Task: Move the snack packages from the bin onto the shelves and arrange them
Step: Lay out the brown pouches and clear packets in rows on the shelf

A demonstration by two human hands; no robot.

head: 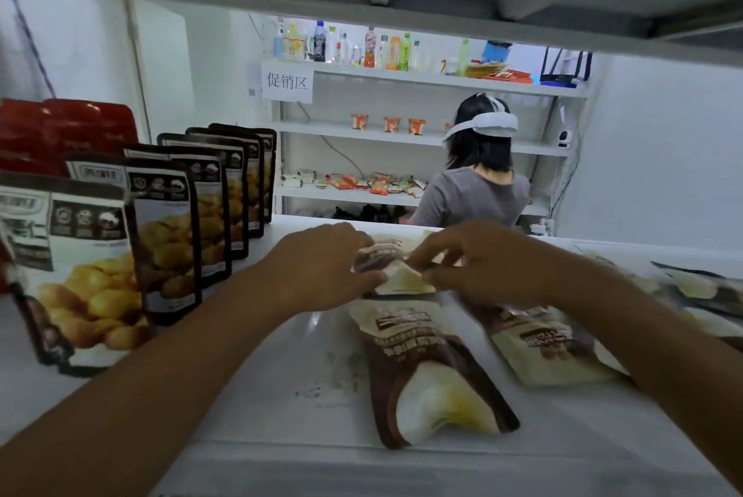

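On the white shelf, both my hands reach to a brown-and-cream snack package near the shelf's back. My left hand pinches its left side and my right hand pinches its right side. In front of it lies a second brown-and-cream package, flat on the shelf, and a third lies beside that under my right forearm. The bin is out of view.
A row of several upright black-and-white snack bags with yellow pictures fills the shelf's left side, with red bags behind. More flat packages lie at far right. Beyond the shelf a person stands at another stocked rack.
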